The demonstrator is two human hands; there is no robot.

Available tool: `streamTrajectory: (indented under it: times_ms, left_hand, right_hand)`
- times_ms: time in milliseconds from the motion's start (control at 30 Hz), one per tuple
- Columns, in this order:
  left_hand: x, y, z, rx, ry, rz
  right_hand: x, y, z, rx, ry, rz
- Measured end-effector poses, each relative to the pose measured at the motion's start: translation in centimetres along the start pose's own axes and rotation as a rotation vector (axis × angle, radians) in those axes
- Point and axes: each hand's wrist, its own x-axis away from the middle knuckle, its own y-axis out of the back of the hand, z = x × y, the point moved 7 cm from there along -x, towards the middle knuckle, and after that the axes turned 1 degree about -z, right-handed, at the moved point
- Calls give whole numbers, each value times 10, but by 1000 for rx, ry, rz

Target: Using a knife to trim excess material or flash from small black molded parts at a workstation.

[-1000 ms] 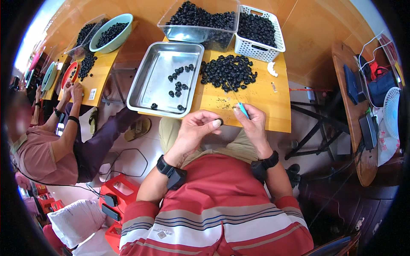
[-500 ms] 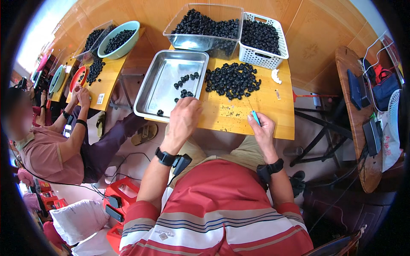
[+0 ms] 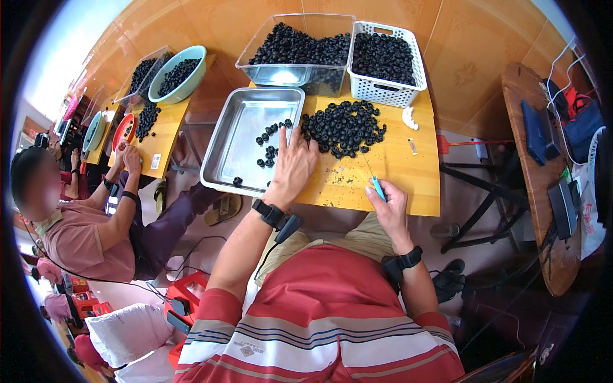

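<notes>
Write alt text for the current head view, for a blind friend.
A person's left hand is over the rim of a metal tray, beside a heap of small black pieces on a wooden table; the right hand holds a blue-handled tool.

One blue-handled tool (image 3: 379,189), one metal tray (image 3: 244,121), one basket (image 3: 387,95)

At my right, a black device (image 3: 562,203) lies by a wooden tabletop's (image 3: 553,265) right edge; a white pillow (image 3: 129,332) at my left.
</notes>
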Motion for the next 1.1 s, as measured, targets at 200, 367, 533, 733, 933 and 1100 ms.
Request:
streamTrajectory:
  times_ms: [200,367,533,733,933,1100]
  left_hand:
    - [4,9,-1,86,-14,-26]
    - [18,24,-10,133,-22,12]
    - [31,49,-12,485,21,2]
    - [29,68,-18,837,43,-96]
    - [25,36,-22,1331,307,2]
    - [22,-2,-30,1737,512,128]
  right_hand:
    - [-2,2,2,-1,18,21]
    - [-2,3,3,4,27,35]
    - [-3,4,3,-44,-11,83]
    - [-6,5,-5,-114,-61,119]
    - [-8,6,-3,-154,-106,177]
    - [-6,10,-5,-222,-158,147]
